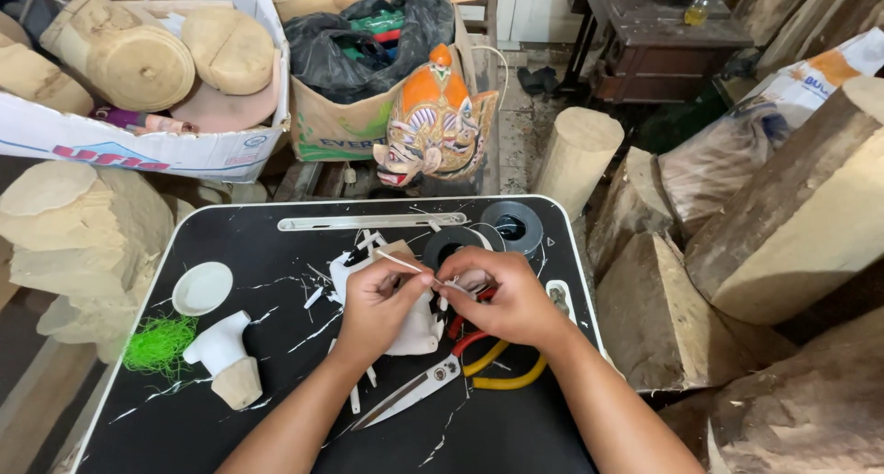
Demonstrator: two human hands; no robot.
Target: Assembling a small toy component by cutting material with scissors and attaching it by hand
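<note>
Both hands meet over the middle of a black tray table (276,253). My left hand (379,308) pinches a thin white stick (405,265) that slants up to the left. My right hand (502,294) grips the stick's other end, fingers curled around it. Under the hands lies a white carved piece (416,331). Scissors with red and yellow handles (442,373) lie just below the hands, blades pointing to the lower left. Two rolls of black tape (512,225) sit behind the right hand.
A white lid (203,288), a white-and-wood carved part (226,359) and a tuft of green fibre (158,343) lie at the table's left. A painted orange mask (433,119) leans behind the table. Wood blocks (792,225) and boxes of carved pieces (138,59) surround it.
</note>
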